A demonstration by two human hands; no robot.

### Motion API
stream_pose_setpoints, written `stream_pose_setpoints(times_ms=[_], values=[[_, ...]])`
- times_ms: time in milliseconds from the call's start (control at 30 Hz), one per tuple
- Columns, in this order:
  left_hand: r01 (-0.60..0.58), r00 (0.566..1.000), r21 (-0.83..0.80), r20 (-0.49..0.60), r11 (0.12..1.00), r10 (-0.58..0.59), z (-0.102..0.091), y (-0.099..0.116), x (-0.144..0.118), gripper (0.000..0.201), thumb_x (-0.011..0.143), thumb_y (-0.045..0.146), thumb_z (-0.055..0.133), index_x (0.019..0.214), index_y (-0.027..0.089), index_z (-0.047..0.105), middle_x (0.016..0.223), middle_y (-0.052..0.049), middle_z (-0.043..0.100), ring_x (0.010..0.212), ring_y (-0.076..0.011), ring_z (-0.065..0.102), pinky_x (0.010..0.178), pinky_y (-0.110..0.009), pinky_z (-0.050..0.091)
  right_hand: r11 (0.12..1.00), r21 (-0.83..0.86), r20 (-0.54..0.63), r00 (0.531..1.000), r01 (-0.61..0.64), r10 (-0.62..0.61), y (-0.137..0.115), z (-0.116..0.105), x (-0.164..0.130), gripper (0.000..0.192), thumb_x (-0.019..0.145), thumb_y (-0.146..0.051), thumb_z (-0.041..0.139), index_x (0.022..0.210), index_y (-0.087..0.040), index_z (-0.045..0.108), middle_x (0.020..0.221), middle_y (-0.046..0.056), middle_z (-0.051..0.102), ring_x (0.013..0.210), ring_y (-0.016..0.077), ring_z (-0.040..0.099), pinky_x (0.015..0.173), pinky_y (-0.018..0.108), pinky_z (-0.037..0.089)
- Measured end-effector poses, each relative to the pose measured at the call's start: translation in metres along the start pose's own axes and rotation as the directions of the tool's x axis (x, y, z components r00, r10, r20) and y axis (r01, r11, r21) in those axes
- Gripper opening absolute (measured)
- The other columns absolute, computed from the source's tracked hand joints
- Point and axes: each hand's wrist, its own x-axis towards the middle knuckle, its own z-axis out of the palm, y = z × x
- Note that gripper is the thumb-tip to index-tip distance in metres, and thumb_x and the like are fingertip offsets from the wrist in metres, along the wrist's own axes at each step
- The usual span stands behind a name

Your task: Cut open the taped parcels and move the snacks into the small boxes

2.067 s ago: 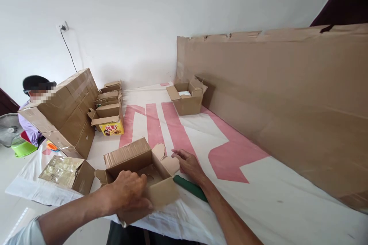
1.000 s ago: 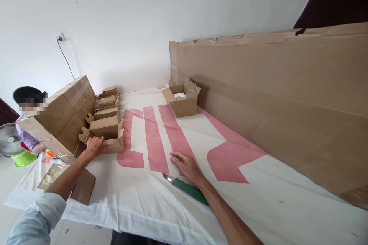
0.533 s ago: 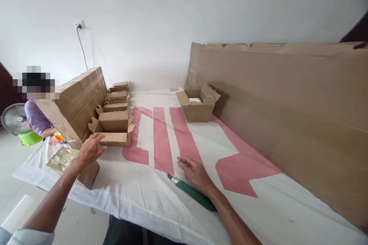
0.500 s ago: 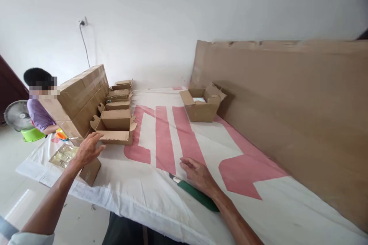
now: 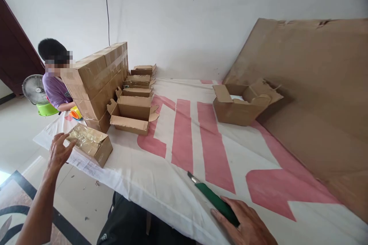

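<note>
head view: the left hand is open with fingers spread, its fingertips touching the near end of a small taped box that lies at the bench's near left edge, within easy reach; the right hand lies flat and open at the near edge of the cloth-covered bench, palm down beside the handle of a green knife and gripping nothing, the blade pointing away from it. further along the left edge a row of opened cartons is lined up against a stack of sealed cartons, and one more open carton sits by the cardboard sheet leaning at the right side, while another person is beyond the stack.
</note>
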Motion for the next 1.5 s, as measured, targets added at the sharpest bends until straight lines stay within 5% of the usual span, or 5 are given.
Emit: stream_pose_setpoints(times_ms=[333, 633, 833, 1133, 1500], values=[[0.24, 0.952, -0.329, 0.266, 0.913, -0.154, 0.012, -0.016, 0.033, 0.079, 0.068, 0.073, 0.067, 0.12, 0.014, 0.073, 0.104, -0.009, 0.078, 0.095, -0.0295, 0.071, 0.082, -0.038, 0.06, 0.999, -0.05, -0.105, 0.994, -0.009, 0.003, -0.002, 0.007, -0.002, 0.038, 0.091, -0.06, 0.052, 0.099, -0.028, 0.069, 0.099, 0.013, 0.075, 0.098, 0.0366, 0.07, 0.089, 0.051, 0.055], [0.1, 0.936, -0.333, 0.352, 0.938, 0.025, 0.029, 0.079, -0.099, 0.078, 0.088, 0.066, 0.066, 0.15, 0.018, 0.054, 0.138, -0.017, 0.071, 0.118, -0.0331, 0.07, 0.094, -0.042, 0.059, 0.834, 0.392, -0.049, 0.897, -0.388, 0.44, -0.028, 0.028, 0.015, 0.062, 0.077, -0.08, 0.063, 0.103, -0.025, 0.072, 0.096, 0.012, 0.08, 0.092, 0.0364, 0.074, 0.079, 0.045, 0.061], [0.037, 0.859, -0.582, 0.434, 0.812, 0.272, 0.032, 0.132, -0.145, 0.065, 0.097, 0.055, 0.063, 0.154, 0.027, 0.049, 0.143, -0.014, 0.064, 0.111, -0.0262, 0.069, 0.094, -0.04, 0.059, 0.655, 0.68, 0.093, 0.925, -0.33, 0.369, -0.076, 0.052, 0.031, 0.055, 0.082, -0.075, 0.067, 0.097, -0.022, 0.073, 0.095, 0.011, 0.08, 0.086, 0.0305, 0.075, 0.078, 0.04, 0.064], [0.17, 0.841, -0.757, 0.445, 0.631, 0.307, 0.044, 0.137, -0.127, 0.035, 0.101, 0.045, 0.057, 0.126, 0.025, 0.072, 0.124, -0.01, 0.069, 0.102, -0.0227, 0.067, 0.082, -0.033, 0.055, 0.702, 0.647, 0.069, 0.94, -0.297, 0.334, -0.114, 0.055, 0.029, 0.066, 0.083, -0.079, 0.063, 0.111, -0.02, 0.074, 0.111, 0.01, 0.079, 0.103, 0.0308, 0.07, 0.09, 0.04, 0.056], [0.082, 0.854, -0.677, 0.425, 0.731, 0.298, 0.057, 0.128, -0.14, 0.024, 0.098, 0.026, 0.06, 0.118, 0.024, 0.073, 0.11, -0.006, 0.075, 0.091, -0.0175, 0.071, 0.077, -0.028, 0.056, 0.763, 0.568, -0.004, 0.926, -0.309, 0.378, -0.084, 0.063, 0.025, 0.068, 0.076, -0.074, 0.069, 0.115, -0.018, 0.07, 0.113, 0.011, 0.077, 0.109, 0.0338, 0.067, 0.093, 0.042, 0.052]])
